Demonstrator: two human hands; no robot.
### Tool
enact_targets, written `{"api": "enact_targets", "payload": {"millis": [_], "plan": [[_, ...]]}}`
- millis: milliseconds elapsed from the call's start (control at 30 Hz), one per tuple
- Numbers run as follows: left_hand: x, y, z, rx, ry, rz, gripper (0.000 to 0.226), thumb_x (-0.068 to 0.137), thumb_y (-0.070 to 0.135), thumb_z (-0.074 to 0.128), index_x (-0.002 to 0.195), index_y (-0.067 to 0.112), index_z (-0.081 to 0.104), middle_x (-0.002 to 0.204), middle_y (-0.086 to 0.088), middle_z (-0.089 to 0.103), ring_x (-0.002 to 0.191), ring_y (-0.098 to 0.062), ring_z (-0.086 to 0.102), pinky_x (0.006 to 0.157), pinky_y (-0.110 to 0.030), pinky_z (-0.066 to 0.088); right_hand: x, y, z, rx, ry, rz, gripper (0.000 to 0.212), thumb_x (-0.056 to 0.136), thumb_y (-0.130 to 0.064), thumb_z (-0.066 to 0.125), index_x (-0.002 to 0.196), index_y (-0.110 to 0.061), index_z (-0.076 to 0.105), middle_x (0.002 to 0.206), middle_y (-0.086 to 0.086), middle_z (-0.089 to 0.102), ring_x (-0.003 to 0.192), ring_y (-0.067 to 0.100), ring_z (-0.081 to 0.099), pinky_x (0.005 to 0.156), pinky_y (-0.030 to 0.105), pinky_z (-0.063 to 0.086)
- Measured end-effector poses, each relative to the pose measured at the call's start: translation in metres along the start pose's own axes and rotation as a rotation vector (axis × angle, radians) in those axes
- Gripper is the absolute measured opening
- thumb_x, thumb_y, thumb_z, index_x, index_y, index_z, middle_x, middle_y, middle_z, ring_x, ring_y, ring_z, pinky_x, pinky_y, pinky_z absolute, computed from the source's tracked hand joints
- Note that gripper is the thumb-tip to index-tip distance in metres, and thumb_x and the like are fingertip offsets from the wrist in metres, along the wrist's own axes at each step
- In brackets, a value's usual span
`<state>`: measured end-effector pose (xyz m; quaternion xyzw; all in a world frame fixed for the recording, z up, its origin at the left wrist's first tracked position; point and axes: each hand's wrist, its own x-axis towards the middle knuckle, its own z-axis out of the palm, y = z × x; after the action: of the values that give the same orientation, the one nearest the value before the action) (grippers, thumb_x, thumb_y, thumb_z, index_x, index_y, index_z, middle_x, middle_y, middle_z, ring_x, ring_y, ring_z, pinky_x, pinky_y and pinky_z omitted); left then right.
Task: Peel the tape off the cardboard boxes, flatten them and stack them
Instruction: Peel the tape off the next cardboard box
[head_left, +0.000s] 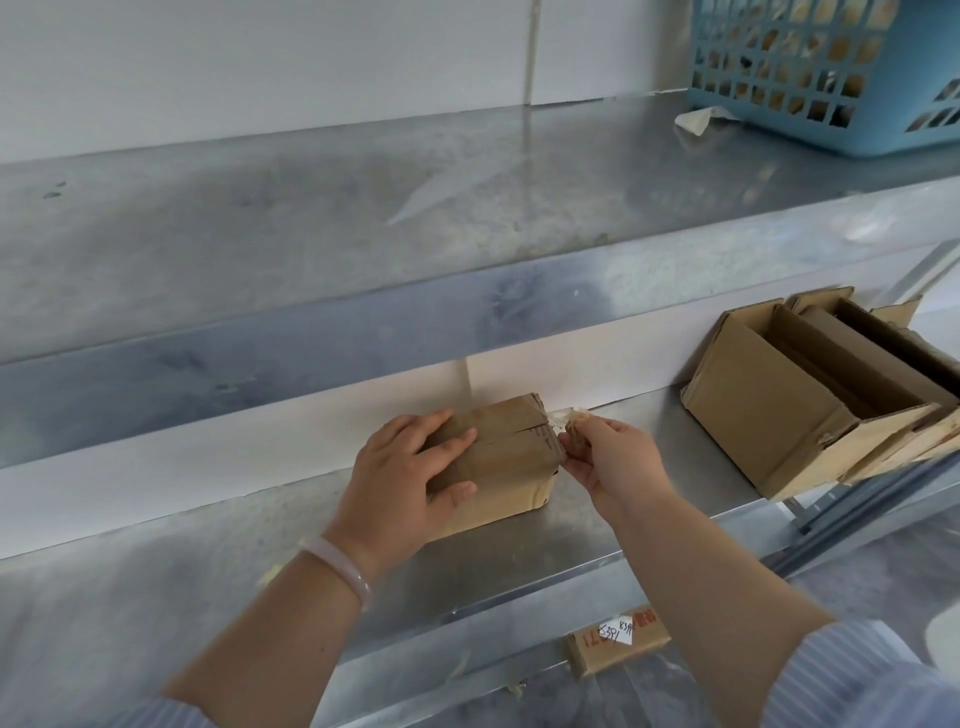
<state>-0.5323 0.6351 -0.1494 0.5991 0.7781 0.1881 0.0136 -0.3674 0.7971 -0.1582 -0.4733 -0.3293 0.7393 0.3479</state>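
Fingers of our right hand (609, 460) pinched crumpled tape (567, 422) at the right end of the small cardboard box (511, 449). Our left hand (400, 467) gripped its left end. The box sat on a steel shelf (654, 467). To the box's right, well apart: opened cartons (763, 415). Above: a blue basket (831, 88).

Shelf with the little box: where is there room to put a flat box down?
Middle shelf: bare metal left of the little box and left hand, plus a gap between the right hand pinching tape and the open boxes. Upper shelf: wide bare stretch left of the blue basket. The right end is crowded with open boxes.
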Motion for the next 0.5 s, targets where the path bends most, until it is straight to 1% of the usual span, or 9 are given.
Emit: {"api": "enact_targets", "payload": {"millis": [67, 133, 167, 233, 300, 333, 400, 467, 500], "plan": [[-0.0018, -0.0008, 0.0005, -0.004, 0.008, 0.007, 0.053, 0.087, 0.051, 0.060, 0.136, 0.034, 0.052, 0.147, 0.006, 0.042, 0.133, -0.020, 0.034, 0.113, -0.037, 0.027, -0.0010, -0.0001, 0.0011, -0.032, 0.010, -0.033, 0.008, 0.093, -0.002, 0.055, 0.095, -0.003, 0.063, 0.071, 0.009, 0.061, 0.060, 0.012, 0.064, 0.058, 0.028, 0.057], [-0.0037, -0.0024, 0.0003, -0.013, 0.017, 0.006, 0.053, 0.086, 0.051, 0.059, 0.135, 0.033, 0.053, 0.146, 0.005, 0.043, 0.132, -0.021, 0.035, 0.113, -0.038, 0.028, -0.0014, -0.0012, 0.0014, -0.137, 0.006, -0.137, 0.007, 0.091, -0.006, 0.062, 0.097, -0.008, 0.066, 0.083, 0.009, 0.069, 0.070, 0.014, 0.069, 0.062, 0.028, 0.057], [-0.0043, -0.0032, 0.0001, -0.013, 0.016, 0.002, 0.053, 0.087, 0.051, 0.059, 0.136, 0.033, 0.053, 0.146, 0.006, 0.043, 0.133, -0.020, 0.034, 0.113, -0.037, 0.027, -0.0025, -0.0020, 0.0010, -0.225, 0.007, -0.216, 0.006, 0.088, -0.010, 0.067, 0.094, -0.012, 0.068, 0.085, 0.005, 0.071, 0.075, 0.014, 0.071, 0.064, 0.028, 0.058], [-0.0051, -0.0045, 0.0001, -0.012, 0.016, -0.001, 0.053, 0.087, 0.051, 0.060, 0.136, 0.033, 0.052, 0.147, 0.006, 0.042, 0.133, -0.020, 0.033, 0.114, -0.036, 0.025, -0.0058, -0.0042, -0.0005, -0.506, 0.038, -0.420, 0.005, 0.084, -0.023, 0.074, 0.086, -0.027, 0.073, 0.083, -0.012, 0.073, 0.083, 0.004, 0.069, 0.072, 0.024, 0.055], [-0.0059, -0.0043, 0.0002, -0.017, 0.019, -0.003, 0.053, 0.086, 0.051, 0.059, 0.136, 0.033, 0.053, 0.146, 0.004, 0.043, 0.133, -0.021, 0.035, 0.113, -0.039, 0.028, -0.0088, -0.0046, -0.0011, -0.778, 0.052, -0.615, 0.005, 0.084, -0.032, 0.072, 0.085, -0.037, 0.073, 0.089, -0.022, 0.070, 0.092, -0.003, 0.061, 0.080, 0.018, 0.048], [-0.0062, -0.0040, 0.0001, -0.019, 0.017, -0.004, 0.054, 0.086, 0.051, 0.058, 0.136, 0.032, 0.053, 0.146, 0.004, 0.043, 0.132, -0.022, 0.036, 0.113, -0.041, 0.029, -0.0094, -0.0032, -0.0011, -0.870, 0.038, -0.694, 0.008, 0.087, -0.031, 0.069, 0.090, -0.037, 0.074, 0.094, -0.021, 0.069, 0.098, -0.001, 0.059, 0.084, 0.019, 0.047], [-0.0060, -0.0037, -0.0003, -0.017, 0.013, -0.010, 0.054, 0.086, 0.052, 0.057, 0.135, 0.032, 0.053, 0.146, 0.003, 0.044, 0.132, -0.022, 0.036, 0.112, -0.042, 0.030, -0.0092, 0.0002, 0.0000, -0.964, -0.011, -0.794, 0.017, 0.092, -0.023, 0.062, 0.102, -0.028, 0.075, 0.106, -0.014, 0.066, 0.105, 0.004, 0.055, 0.091, 0.023, 0.046], [-0.0060, -0.0045, -0.0008, -0.020, 0.010, -0.013, 0.053, 0.086, 0.051, 0.059, 0.135, 0.031, 0.054, 0.146, 0.003, 0.044, 0.132, -0.023, 0.037, 0.111, -0.043, 0.030, -0.0091, 0.0011, 0.0008, -0.940, -0.044, -0.811, 0.020, 0.093, -0.015, 0.062, 0.105, -0.023, 0.076, 0.111, -0.009, 0.063, 0.100, -0.001, 0.055, 0.091, 0.017, 0.045], [-0.0061, -0.0051, -0.0011, -0.022, 0.011, -0.010, 0.053, 0.086, 0.050, 0.060, 0.135, 0.031, 0.054, 0.145, 0.003, 0.044, 0.132, -0.023, 0.037, 0.112, -0.042, 0.030, -0.0097, 0.0003, 0.0005, -0.887, -0.052, -0.786, 0.018, 0.091, -0.014, 0.065, 0.101, -0.024, 0.077, 0.111, -0.010, 0.062, 0.095, -0.005, 0.056, 0.087, 0.012, 0.045]]}}
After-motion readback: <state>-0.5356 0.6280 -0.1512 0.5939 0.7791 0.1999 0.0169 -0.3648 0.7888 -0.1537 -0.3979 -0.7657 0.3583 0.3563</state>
